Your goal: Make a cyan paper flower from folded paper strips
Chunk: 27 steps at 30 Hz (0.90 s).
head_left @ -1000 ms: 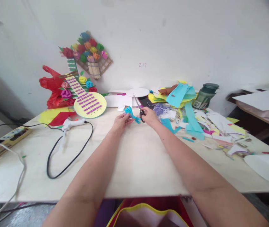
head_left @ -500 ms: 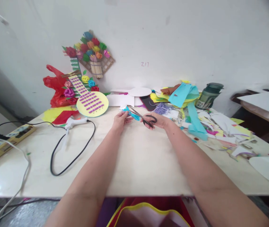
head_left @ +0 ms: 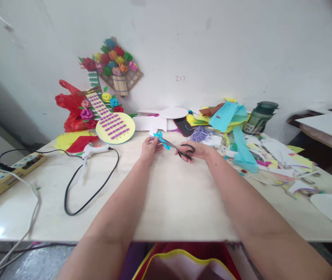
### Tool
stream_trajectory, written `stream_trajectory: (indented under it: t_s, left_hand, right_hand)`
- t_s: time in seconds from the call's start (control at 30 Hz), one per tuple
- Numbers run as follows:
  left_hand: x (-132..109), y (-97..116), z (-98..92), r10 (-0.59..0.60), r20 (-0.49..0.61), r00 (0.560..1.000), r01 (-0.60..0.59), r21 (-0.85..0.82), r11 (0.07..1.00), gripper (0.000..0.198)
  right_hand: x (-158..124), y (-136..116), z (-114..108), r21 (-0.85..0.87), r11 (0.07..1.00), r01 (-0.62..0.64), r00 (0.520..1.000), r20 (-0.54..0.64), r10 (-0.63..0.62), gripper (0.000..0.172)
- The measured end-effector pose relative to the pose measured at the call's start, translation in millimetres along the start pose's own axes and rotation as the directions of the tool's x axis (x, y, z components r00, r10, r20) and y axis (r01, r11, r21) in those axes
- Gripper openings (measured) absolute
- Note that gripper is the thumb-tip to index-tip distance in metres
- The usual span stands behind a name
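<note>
My left hand (head_left: pixel 150 147) pinches a small bright-blue paper piece (head_left: pixel 166 146) with petal-like ends, held above the middle of the table. My right hand (head_left: pixel 196 150) grips a pair of scissors (head_left: pixel 187 152) by black handles, fingers through the loops. Its metal blades point left and lie across the blue paper, close to my left fingertips. Whether the blades are cutting through the paper is too small to tell.
A white glue gun (head_left: pixel 94 150) with a looped black cord lies left, near a yellow power strip (head_left: pixel 14 171). Behind stands a yellow paper guitar (head_left: pixel 115 132). Paper scraps (head_left: pixel 282 155), a phone (head_left: pixel 183 126) and a green bottle (head_left: pixel 260 117) are at the back and right.
The scissors blades have shifted slightly against the blue paper and look closer together. The blue ends appear more spread apart. Both hands stay almost in place.
</note>
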<state>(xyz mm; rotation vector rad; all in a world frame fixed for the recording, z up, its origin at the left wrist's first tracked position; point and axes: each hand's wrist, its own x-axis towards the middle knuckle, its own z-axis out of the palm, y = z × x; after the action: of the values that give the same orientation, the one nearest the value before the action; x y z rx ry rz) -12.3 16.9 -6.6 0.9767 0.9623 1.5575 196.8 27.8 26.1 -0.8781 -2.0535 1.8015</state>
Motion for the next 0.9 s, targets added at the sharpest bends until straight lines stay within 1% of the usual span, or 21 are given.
stream_trajectory:
  t_s: [0.17, 0.4, 0.67, 0.8, 0.9]
  left_hand:
    - [3, -4, -1.0, 0.016, -0.011, 1.000, -0.016, 0.006, 1.000, 0.039]
    - [2, -2, 1.6, -0.016, 0.013, 1.000, 0.016, -0.027, 0.999, 0.035]
    - [2, -6, 4.2, 0.010, 0.056, 0.998, -0.007, -0.058, 0.998, 0.031]
    - [2, -7, 4.2, 0.016, 0.076, 0.997, -0.013, -0.039, 0.999, 0.030]
    - [3, -7, 3.9, 0.009, 0.070, 0.997, -0.009, -0.008, 1.000, 0.031]
  right_hand:
    - [3, -2, 5, -0.025, 0.999, -0.021, 0.999, -0.040, 0.020, 0.038]
    - [6, -4, 9, -0.018, 1.000, -0.020, 0.996, -0.087, 0.019, 0.042]
    - [9, -6, 17, -0.019, 1.000, -0.019, 0.990, -0.142, 0.016, 0.044]
    - [12, -8, 21, -0.016, 1.000, 0.005, 0.987, -0.162, -0.007, 0.044]
    - [13, -10, 25, -0.019, 1.000, -0.003, 0.982, -0.189, -0.001, 0.043]
